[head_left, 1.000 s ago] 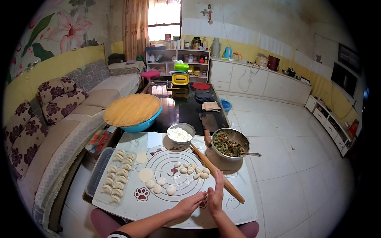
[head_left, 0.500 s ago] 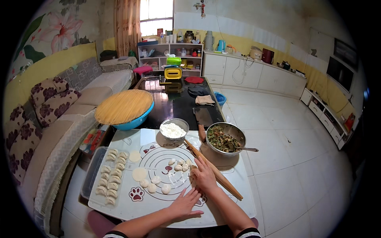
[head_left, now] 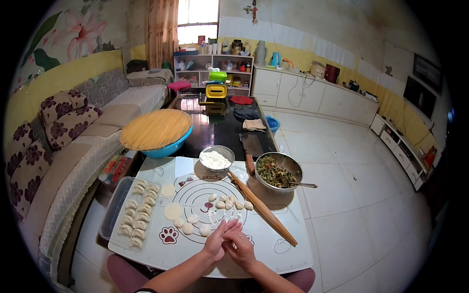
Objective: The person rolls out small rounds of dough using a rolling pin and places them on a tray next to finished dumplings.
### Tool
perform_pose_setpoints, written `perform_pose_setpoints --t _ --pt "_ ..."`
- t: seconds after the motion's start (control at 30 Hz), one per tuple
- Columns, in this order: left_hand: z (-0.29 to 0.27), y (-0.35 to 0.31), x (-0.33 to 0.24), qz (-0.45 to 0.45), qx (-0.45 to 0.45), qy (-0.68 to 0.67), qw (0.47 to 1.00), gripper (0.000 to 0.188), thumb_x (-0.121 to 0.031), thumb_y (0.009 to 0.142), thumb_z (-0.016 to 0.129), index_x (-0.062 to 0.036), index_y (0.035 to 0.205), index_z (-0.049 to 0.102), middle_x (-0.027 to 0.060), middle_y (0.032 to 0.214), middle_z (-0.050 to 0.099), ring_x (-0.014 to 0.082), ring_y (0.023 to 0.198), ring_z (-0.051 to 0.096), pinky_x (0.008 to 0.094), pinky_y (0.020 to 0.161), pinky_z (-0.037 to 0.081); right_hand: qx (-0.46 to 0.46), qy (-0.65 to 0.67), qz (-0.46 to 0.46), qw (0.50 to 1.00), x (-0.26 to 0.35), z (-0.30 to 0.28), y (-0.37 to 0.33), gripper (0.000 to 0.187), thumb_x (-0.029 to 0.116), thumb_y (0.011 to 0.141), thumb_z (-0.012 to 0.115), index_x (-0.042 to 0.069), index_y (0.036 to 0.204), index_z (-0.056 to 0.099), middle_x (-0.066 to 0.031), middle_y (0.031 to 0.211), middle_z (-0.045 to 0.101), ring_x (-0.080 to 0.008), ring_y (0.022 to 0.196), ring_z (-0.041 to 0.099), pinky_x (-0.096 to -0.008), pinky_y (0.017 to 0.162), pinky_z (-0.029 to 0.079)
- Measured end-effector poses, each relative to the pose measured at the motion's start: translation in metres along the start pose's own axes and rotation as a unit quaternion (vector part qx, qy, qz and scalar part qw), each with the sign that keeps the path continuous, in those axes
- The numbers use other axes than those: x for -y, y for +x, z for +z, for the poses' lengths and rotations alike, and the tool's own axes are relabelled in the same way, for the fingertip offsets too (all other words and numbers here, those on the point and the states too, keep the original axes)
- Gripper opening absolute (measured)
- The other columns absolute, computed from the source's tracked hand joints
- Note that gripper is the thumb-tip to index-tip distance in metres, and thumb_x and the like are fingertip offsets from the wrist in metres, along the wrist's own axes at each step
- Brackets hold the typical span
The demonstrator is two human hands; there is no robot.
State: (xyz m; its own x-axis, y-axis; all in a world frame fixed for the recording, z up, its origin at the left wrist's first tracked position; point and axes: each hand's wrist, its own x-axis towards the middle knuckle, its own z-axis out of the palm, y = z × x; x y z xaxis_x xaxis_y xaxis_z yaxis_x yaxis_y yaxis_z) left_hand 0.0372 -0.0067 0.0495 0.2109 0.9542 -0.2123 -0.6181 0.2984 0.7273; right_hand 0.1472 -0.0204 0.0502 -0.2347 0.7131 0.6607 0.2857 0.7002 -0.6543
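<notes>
My two hands meet palm to palm above the near middle of the printed white mat. My left hand is open, fingers stretched forward. Against its palm lies my right hand, fingers laid out flat; the space between the palms is hidden. Just beyond sit several small dough pieces and a dusting of flour. Flattened dough rounds lie to the left, near two thin rolled wrappers. A wooden rolling pin slants across the mat on the right.
Folded dumplings fill a clear tray at left. Behind the mat stand a bowl of flour and a metal bowl of chopped filling with a spoon. A cleaver lies on the black table; a woven lid covers a blue basin.
My right hand has drawn back from the dough pieces, and my left has lifted from the mat; they now touch each other. The view has shifted slightly.
</notes>
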Motion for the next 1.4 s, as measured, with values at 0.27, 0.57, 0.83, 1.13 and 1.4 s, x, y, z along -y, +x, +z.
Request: perform_pose_setpoints --t 0.27,0.57,0.83,1.13,1.4 --pt "0.001 0.032 0.001 0.003 -0.009 -0.064 0.998 0.055 -0.041 0.100 0.031 -0.0004 0.136 0.037 0.0171 0.136 0.044 0.0241 0.129 0.040 0.0362 0.108 0.032 -0.021 0.108 0.111 0.988 -0.015 0.006 0.008 0.043 0.001 0.081 0.062 0.005 0.123 0.052 -0.0132 0.117 0.059 -0.0266 0.103 0.059 -0.0336 0.087 0.047" --pt "-0.071 0.023 -0.011 0.012 -0.022 -0.273 0.962 0.027 -0.018 0.094 0.054 -0.0030 0.117 0.057 0.0081 0.107 0.060 0.0091 0.088 0.058 0.0179 0.075 0.050 0.222 -0.040 -0.107 0.968 0.004 -0.016 -0.044 0.036 0.015 0.071 0.070 0.007 0.104 0.057 -0.0127 0.105 0.058 -0.0286 0.090 0.059 -0.0368 0.076 0.049" --pt "-0.028 -0.023 -0.019 -0.033 -0.090 -0.165 0.982 0.032 -0.009 0.094 0.052 -0.0022 0.125 0.051 0.0097 0.114 0.058 0.0091 0.091 0.056 0.0172 0.081 0.049 0.069 -0.191 -0.004 0.979 -0.057 -0.040 0.006 0.022 0.007 0.075 0.063 0.006 0.097 0.061 -0.0123 0.101 0.062 -0.0311 0.092 0.059 -0.0391 0.078 0.050" --pt "-0.034 -0.036 0.076 -0.100 0.117 -0.170 0.973 0.051 -0.014 0.092 0.047 -0.0069 0.141 0.032 0.0096 0.133 0.046 0.0178 0.119 0.048 0.0281 0.098 0.042 0.170 -0.040 -0.055 0.983 0.009 0.005 -0.026 0.077 0.053 0.078 0.060 0.010 0.139 0.041 -0.0167 0.145 0.034 -0.0376 0.134 0.032 -0.0581 0.105 0.025" --pt "-0.017 -0.034 0.050 -0.058 0.129 -0.178 0.974 0.060 -0.028 0.093 0.044 -0.0081 0.145 0.023 0.0110 0.143 0.034 0.0192 0.129 0.037 0.0331 0.107 0.031 0.105 0.011 -0.024 0.994 0.014 0.009 -0.020 0.079 0.057 0.081 0.055 0.008 0.140 0.038 -0.0183 0.148 0.028 -0.0401 0.136 0.026 -0.0532 0.109 0.019"
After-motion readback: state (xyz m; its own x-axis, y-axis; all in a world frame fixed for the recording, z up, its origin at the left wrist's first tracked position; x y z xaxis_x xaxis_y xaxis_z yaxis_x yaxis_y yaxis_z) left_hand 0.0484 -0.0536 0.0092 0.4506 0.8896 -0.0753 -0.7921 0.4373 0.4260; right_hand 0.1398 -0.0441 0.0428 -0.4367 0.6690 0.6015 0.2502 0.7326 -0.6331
